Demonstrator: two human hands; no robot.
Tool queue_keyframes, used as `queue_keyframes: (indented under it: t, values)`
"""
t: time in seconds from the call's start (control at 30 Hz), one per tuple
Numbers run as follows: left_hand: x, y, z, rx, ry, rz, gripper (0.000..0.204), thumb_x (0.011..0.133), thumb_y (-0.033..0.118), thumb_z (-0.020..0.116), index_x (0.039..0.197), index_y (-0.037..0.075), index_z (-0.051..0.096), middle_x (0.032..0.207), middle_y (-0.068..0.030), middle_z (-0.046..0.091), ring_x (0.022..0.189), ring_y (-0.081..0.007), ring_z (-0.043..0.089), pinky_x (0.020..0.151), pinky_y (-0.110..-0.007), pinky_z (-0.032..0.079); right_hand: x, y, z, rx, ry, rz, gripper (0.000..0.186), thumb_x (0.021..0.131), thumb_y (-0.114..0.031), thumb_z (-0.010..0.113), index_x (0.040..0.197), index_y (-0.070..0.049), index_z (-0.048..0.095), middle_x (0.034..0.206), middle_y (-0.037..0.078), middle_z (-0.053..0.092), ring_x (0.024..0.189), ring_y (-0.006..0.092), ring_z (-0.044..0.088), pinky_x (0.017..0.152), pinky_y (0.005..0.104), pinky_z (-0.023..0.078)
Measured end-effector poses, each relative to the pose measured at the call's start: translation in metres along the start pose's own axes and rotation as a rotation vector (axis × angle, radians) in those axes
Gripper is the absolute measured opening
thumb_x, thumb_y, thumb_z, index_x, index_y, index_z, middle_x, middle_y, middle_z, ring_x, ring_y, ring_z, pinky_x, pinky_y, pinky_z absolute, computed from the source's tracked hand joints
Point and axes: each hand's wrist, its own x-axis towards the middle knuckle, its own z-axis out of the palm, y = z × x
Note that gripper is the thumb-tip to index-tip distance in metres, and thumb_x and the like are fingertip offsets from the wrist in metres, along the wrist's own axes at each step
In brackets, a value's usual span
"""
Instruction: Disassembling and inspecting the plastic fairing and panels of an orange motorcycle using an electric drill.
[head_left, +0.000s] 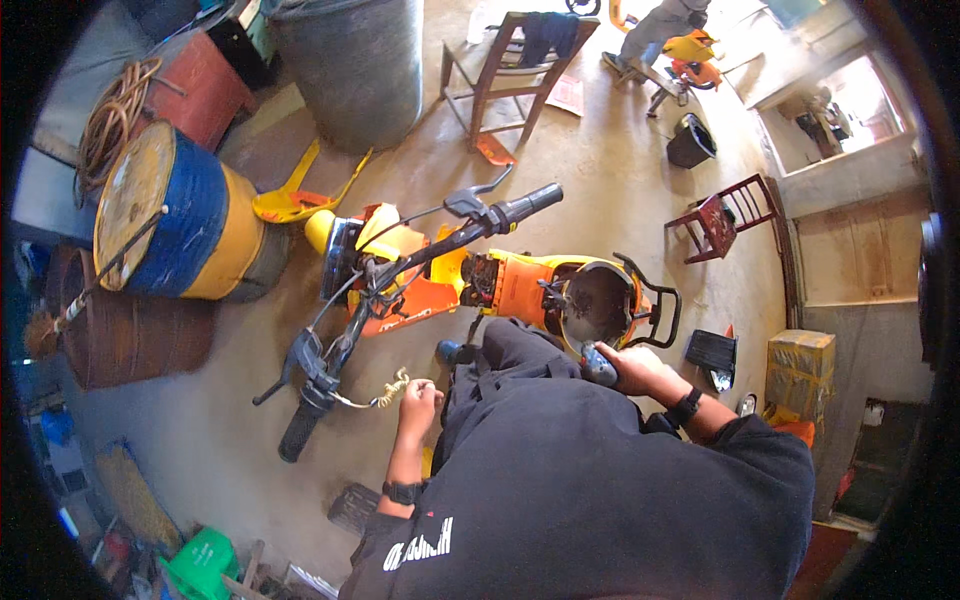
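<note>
Across the view stands an orange and yellow motorcycle [520, 285] without its seat, a round dark opening [597, 300] showing in its rear part. Its black handlebar [385, 290] runs from upper right to lower left. My right hand [640, 370], by the rear of the motorcycle, is closed round a blue-grey rounded tool [598, 365], probably a cordless drill; its working end is hidden. My left hand [421, 400] has its fingers curled beside a coiled beige cable [393, 388] near the left grip. Whether the fingers hold anything is too small to tell.
A blue and yellow drum [190, 215], a yellow body panel [295, 200] and a large grey bin [350, 75] stand beyond. A wooden chair [510, 75] is ahead; a small chair [715, 225], black bucket [692, 142] and taped carton [800, 370] are at right. Another person [660, 35] is far off.
</note>
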Motion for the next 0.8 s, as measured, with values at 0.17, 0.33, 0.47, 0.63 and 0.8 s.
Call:
queue_keyframes:
  t: [0.17,0.33,0.47,0.63,0.8]
  values:
    - [-0.072,0.164,0.012,0.128,-0.195,0.400,0.018,0.099,0.016,0.053,0.107,0.002,0.061,0.082,-0.0076,0.068,0.074,-0.0186,0.065,0.071,-0.035,0.052,-0.036,0.004,0.044,0.350,0.123,0.227,0.066,0.078,-0.032,0.074,0.137,-0.015,0.049,0.097,0.022,0.070,0.090,0.0390,0.068,0.077,0.0465,0.052]
    - [-0.095,0.238,-0.012,0.424,0.318,1.123,0.008,0.091,0.002,0.057,0.098,0.000,0.061,0.082,-0.0112,0.063,0.080,-0.0276,0.062,0.076,-0.039,0.049,-0.036,-0.009,0.042,0.781,0.263,0.170,0.052,0.079,-0.028,0.076,0.124,-0.010,0.060,0.110,0.015,0.070,0.104,0.0278,0.066,0.089,0.0379,0.050]
    - [-0.078,0.248,-0.039,0.820,0.722,1.094,0.015,0.092,0.007,0.059,0.104,-0.001,0.061,0.106,-0.0150,0.062,0.108,-0.0341,0.055,0.096,-0.046,0.043,-0.035,-0.010,0.038,0.770,0.209,0.238,0.049,0.079,-0.029,0.078,0.121,-0.009,0.062,0.113,0.011,0.070,0.105,0.0232,0.066,0.091,0.0354,0.049]
    - [-0.076,0.216,-0.071,0.925,0.914,0.917,0.019,0.090,0.010,0.061,0.106,-0.001,0.061,0.113,-0.0145,0.061,0.114,-0.0330,0.055,0.098,-0.046,0.044,-0.020,-0.015,0.030,0.799,0.227,0.151,0.050,0.079,-0.026,0.078,0.123,-0.010,0.062,0.116,0.010,0.069,0.106,0.0213,0.065,0.091,0.0347,0.049]
    - [-0.091,0.213,-0.069,0.951,0.976,1.050,0.016,0.088,0.006,0.062,0.104,0.000,0.061,0.112,-0.0132,0.063,0.112,-0.0336,0.058,0.095,-0.047,0.046,0.000,-0.018,0.021,0.674,0.193,0.049,0.052,0.080,-0.027,0.078,0.126,-0.012,0.060,0.113,0.013,0.070,0.106,0.0260,0.066,0.090,0.0370,0.050]
